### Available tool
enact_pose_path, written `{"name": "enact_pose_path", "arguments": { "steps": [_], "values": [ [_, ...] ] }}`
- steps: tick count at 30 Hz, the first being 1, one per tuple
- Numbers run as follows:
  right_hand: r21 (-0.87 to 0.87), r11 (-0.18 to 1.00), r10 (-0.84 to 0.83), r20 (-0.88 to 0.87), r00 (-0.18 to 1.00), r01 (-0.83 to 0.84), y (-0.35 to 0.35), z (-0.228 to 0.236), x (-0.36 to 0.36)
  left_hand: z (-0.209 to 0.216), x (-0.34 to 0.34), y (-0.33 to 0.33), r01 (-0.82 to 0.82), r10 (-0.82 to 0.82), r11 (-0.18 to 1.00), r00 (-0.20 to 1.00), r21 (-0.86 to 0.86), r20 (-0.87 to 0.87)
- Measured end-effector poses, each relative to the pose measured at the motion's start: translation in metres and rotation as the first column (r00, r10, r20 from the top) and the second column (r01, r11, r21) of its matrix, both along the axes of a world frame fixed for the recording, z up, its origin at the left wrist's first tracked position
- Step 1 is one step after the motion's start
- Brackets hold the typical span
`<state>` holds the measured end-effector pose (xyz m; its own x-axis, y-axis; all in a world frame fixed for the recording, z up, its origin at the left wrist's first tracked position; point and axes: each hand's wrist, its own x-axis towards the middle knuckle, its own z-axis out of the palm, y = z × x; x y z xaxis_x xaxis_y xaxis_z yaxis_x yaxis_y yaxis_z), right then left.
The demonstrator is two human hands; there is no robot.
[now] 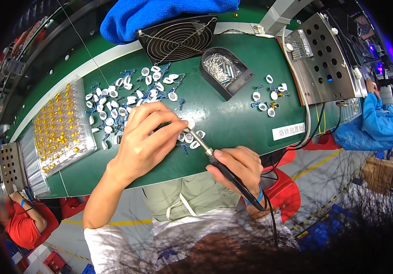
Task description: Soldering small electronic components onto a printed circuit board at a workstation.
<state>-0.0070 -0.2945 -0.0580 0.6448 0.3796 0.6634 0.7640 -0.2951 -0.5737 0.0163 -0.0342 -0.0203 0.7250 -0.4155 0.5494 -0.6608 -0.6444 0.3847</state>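
My right hand [240, 166] is wrapped round the black handle of a soldering iron [226, 171], whose metal shaft slants up and left. Its tip meets a small white round part [190, 122] at the fingertips of my left hand [148, 137]. The left fingers are pinched at that part, and something dark and thin shows between them; I cannot tell what it is. Close below the tip lie a few more white round parts [189, 138]. Many similar white parts with blue wires [122, 98] are spread beyond my left hand on the green table [246, 123].
At the left is a clear plastic tray [64, 125] with gold-coloured pieces. A black bin [227, 73] of metal bits stands before a black fan [178, 39]. More white parts [269, 95] lie at the right, near a perforated metal box [317, 59]. A co-worker in blue [365, 123] sits beyond.
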Motion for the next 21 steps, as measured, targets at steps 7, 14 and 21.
{"name": "enact_pose_path", "arguments": {
  "steps": [7,14,21],
  "values": [
    [-0.008,1.000,0.005,0.001,1.000,-0.005,-0.0008,-0.0001,-0.0001,0.0000,0.0001,-0.0010,0.000,0.000,1.000,1.000,-0.004,-0.003],
    [0.010,1.000,0.005,0.008,1.000,-0.005,-0.0013,-0.0020,-0.0003,0.0001,0.0002,-0.0017,-0.001,0.001,1.000,1.000,-0.006,0.001],
    [-0.008,1.000,0.006,-0.014,1.000,-0.006,0.0001,0.0001,0.0001,0.0012,0.0013,-0.0013,-0.008,0.008,1.000,1.000,-0.010,-0.007]
  ]
}}
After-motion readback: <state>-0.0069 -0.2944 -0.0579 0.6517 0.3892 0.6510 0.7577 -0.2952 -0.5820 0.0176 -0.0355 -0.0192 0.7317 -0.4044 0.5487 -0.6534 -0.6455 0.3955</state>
